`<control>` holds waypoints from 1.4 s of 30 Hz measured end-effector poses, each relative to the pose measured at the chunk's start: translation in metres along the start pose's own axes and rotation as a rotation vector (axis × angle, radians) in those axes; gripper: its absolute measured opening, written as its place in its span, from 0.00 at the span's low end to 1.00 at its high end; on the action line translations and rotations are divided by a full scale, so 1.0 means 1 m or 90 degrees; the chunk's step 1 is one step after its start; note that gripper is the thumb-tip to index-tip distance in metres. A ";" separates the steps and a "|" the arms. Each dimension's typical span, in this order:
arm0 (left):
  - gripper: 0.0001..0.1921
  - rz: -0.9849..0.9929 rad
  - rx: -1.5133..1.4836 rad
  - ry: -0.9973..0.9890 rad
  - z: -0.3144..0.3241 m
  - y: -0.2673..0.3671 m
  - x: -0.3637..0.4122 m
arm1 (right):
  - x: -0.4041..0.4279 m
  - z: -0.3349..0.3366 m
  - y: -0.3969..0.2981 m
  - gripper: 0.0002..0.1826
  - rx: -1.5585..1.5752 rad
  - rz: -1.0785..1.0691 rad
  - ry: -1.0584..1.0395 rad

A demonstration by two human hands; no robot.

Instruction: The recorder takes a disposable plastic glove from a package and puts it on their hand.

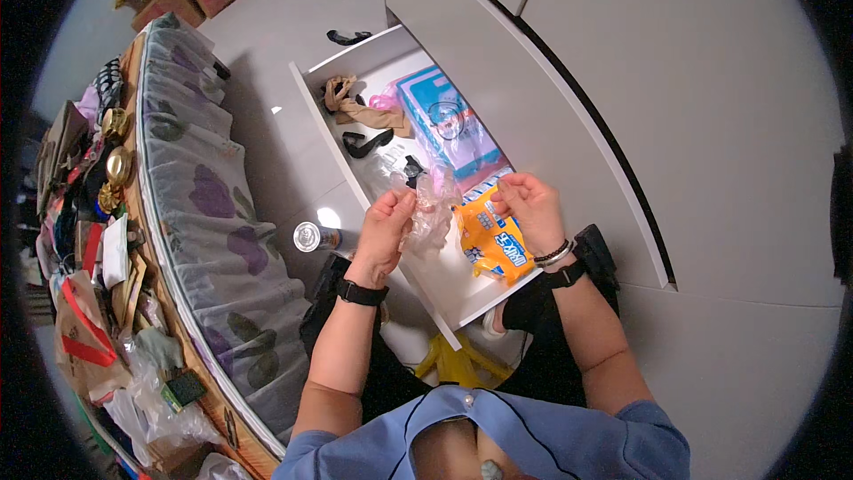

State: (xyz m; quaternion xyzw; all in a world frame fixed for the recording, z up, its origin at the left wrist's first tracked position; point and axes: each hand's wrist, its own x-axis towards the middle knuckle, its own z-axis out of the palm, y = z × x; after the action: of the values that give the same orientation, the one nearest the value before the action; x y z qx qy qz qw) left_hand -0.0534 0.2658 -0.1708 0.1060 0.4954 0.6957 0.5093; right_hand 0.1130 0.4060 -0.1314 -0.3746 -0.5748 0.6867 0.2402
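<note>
My left hand pinches a crumpled clear plastic bag above a pulled-out white drawer. My right hand is raised over the orange packet, its thumb and fingertips close together. Whether a thin piece of film sits between them cannot be made out. The orange packet bears writing and lies in the drawer's near end. Behind it rests a blue-and-pink plastic-wrapped package. Tan fabric, a black curved item and a dark wristwatch-like item lie along the drawer's left side.
A bed with a floral cover runs along the left, its wooden edge crowded with bags and small items. On the floor stands a can beside the drawer. A yellow plastic stool is beneath me. Cabinet fronts rise on the right.
</note>
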 end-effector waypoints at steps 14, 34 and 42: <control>0.08 -0.012 -0.038 0.051 -0.013 0.010 0.001 | 0.008 -0.001 0.012 0.11 0.085 0.054 -0.072; 0.09 0.078 -0.093 0.189 -0.045 -0.006 0.013 | -0.011 0.024 0.024 0.08 0.019 0.186 -0.273; 0.20 0.340 0.462 0.457 -0.016 -0.013 0.010 | -0.007 0.019 0.035 0.06 -0.005 0.046 -0.213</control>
State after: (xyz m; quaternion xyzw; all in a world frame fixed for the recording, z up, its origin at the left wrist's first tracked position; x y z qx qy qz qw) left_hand -0.0606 0.2641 -0.1928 0.1530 0.8003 0.5779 0.0469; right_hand 0.1057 0.3810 -0.1622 -0.2764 -0.5954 0.7455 0.1151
